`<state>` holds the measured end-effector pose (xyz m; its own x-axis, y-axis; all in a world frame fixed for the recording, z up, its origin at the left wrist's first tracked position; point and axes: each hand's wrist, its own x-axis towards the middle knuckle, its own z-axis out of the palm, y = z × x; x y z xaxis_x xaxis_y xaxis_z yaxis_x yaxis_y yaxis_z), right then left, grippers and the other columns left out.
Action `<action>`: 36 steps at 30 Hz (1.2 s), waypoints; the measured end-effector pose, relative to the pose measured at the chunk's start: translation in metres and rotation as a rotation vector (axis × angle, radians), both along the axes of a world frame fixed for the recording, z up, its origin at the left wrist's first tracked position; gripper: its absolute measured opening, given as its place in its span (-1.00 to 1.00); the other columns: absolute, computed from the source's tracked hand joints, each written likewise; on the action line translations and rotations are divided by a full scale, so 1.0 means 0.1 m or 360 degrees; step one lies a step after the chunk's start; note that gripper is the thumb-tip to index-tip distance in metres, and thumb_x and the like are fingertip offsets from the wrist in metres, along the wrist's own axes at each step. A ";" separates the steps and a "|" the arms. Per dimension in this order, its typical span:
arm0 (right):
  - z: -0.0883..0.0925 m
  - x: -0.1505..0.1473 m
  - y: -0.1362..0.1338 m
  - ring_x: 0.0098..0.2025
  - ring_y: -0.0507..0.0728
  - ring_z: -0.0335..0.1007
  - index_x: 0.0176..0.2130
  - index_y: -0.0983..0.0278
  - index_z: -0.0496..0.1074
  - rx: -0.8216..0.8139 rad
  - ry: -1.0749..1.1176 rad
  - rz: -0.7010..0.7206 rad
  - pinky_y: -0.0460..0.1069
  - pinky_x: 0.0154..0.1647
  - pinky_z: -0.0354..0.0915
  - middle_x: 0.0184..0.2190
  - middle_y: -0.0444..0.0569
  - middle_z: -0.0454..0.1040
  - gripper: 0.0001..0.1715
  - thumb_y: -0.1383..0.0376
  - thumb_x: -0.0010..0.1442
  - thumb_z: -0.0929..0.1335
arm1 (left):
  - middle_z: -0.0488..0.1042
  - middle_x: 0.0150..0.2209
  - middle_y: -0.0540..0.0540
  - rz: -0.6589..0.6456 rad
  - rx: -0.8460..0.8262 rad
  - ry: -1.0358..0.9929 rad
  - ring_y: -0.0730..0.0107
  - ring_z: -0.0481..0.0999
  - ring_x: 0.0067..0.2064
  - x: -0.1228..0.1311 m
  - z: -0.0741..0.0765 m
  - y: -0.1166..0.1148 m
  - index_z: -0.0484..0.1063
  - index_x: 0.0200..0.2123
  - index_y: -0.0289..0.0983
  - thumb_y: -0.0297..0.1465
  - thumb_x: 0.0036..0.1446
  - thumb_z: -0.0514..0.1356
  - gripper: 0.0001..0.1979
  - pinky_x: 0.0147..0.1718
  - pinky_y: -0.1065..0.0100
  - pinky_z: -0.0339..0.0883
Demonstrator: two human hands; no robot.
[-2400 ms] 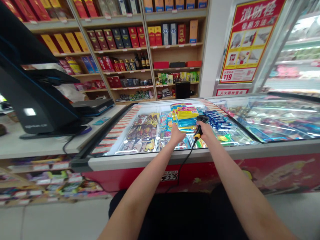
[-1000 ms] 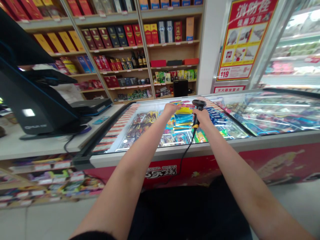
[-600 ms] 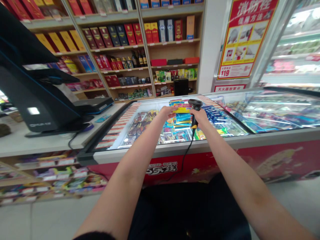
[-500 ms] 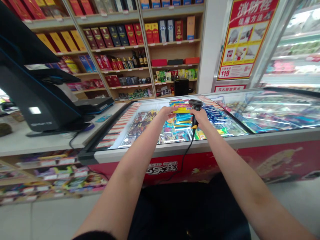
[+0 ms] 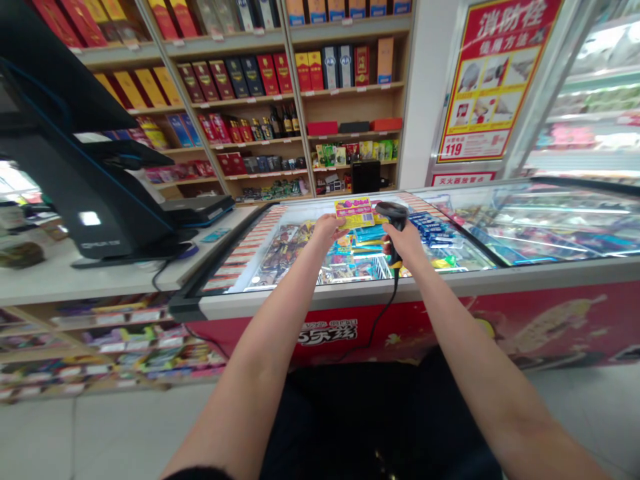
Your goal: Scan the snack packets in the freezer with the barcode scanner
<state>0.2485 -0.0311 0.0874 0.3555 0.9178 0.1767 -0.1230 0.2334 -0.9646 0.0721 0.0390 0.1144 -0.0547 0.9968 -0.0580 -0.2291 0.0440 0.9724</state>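
My left hand [image 5: 330,228] pinches the left edge of a yellow and pink printed packet [image 5: 356,213], held up over the freezer's glass top with a barcode showing at its lower right. My right hand [image 5: 406,241] is wrapped round the handle of a black and yellow barcode scanner [image 5: 393,212]. The scanner's head is just right of the packet and a dark cable [image 5: 384,310] hangs from its grip. Below both hands, wrapped ice creams [image 5: 367,240] in blue and yellow show through the glass.
The chest freezer [image 5: 350,293] spans the front. On the left, a black checkout terminal [image 5: 105,200] stands on a white counter [image 5: 30,287] above snack shelves. Shelves of boxed goods [image 5: 270,73] line the back, beside a red fire-hydrant poster [image 5: 495,80].
The packet has tilted so that more of its printed face and its barcode show. My right hand has drawn the scanner slightly right and apart from the packet. The view has shifted a little.
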 end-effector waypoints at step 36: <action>0.06 -0.56 -0.33 -0.78 0.00 0.18 -0.62 0.29 0.29 -0.0228 -0.0476 0.0418 -0.11 -0.83 0.17 -0.74 -0.08 0.32 -0.68 0.35 0.08 0.41 | 0.46 -0.46 0.02 0.0340 0.0051 0.0098 0.44 0.54 -0.35 -0.80 -0.21 -0.16 0.28 -0.41 -0.25 -0.62 -0.17 0.36 -0.67 -0.23 0.32 0.50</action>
